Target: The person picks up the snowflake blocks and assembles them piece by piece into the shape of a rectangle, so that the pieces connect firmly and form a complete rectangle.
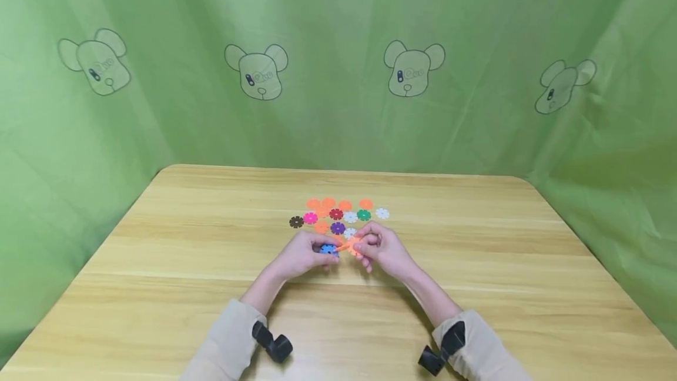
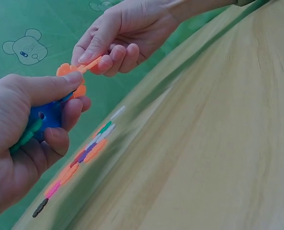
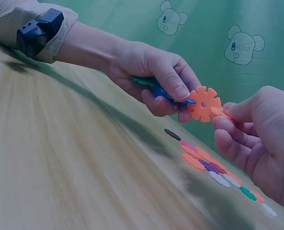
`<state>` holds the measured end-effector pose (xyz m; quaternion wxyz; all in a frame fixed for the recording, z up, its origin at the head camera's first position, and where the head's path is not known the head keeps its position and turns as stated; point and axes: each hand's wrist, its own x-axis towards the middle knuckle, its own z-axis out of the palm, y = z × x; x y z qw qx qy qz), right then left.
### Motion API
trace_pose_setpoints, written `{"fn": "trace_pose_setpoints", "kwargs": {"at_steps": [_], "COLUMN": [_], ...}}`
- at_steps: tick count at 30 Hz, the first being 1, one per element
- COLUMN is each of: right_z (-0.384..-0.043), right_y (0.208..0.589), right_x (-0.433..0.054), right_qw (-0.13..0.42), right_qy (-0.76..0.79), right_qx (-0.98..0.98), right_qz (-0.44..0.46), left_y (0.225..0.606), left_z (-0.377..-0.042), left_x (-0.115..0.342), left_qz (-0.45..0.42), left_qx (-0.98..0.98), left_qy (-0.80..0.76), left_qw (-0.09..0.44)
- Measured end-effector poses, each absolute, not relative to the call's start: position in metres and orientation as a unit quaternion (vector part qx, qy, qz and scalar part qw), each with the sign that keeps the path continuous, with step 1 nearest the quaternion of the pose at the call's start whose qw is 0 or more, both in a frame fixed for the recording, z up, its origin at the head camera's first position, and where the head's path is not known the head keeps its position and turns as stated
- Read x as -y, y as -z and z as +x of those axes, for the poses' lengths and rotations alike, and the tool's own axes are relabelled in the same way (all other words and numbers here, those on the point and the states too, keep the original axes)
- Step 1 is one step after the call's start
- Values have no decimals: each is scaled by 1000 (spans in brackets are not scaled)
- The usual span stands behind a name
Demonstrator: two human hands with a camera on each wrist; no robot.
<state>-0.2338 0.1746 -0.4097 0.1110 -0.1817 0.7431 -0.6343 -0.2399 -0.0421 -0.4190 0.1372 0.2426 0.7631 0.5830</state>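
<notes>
My left hand [image 1: 304,256] grips a group of notched plastic discs. Among them a blue disc [image 2: 50,117] and a green disc [image 2: 28,134] show against the palm in the left wrist view. From the blue edge an upright orange disc [image 3: 204,104] sticks out towards the other hand. Between thumb and fingers, my right hand [image 1: 388,251] pinches a second orange disc [image 3: 220,112], its edge meeting the first one's rim. Whether the slots are fully locked together I cannot tell. Both hands are raised above the table.
Beyond the hands, several loose discs lie flat on the wooden table [image 1: 185,240], including a brown disc [image 1: 296,222], a purple disc [image 1: 338,228], a green disc [image 1: 364,214] and a white disc [image 1: 382,213]. A green curtain [image 1: 328,128] hangs behind the table.
</notes>
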Motion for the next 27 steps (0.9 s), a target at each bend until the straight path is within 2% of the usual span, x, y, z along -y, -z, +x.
{"fn": "trace_pose_setpoints", "kwargs": {"at_steps": [8, 16, 22, 27], "right_z": [-234, -231, -233, -234], "right_y": [407, 406, 405, 406], "right_x": [-175, -171, -174, -175], "right_qw": [120, 133, 120, 110], "right_qy": [638, 644, 617, 602], "right_qx": [-736, -730, -761, -773], "right_qz": [-193, -185, -162, -167], "left_y": [404, 414, 415, 398], "left_z": [-232, -239, -240, -230], "left_x": [43, 45, 44, 47], "left_qz": [254, 237, 243, 255], "left_qx": [-754, -762, -754, -765], "left_qy": [-588, -585, -591, -570], "left_qw": [146, 143, 154, 159]}}
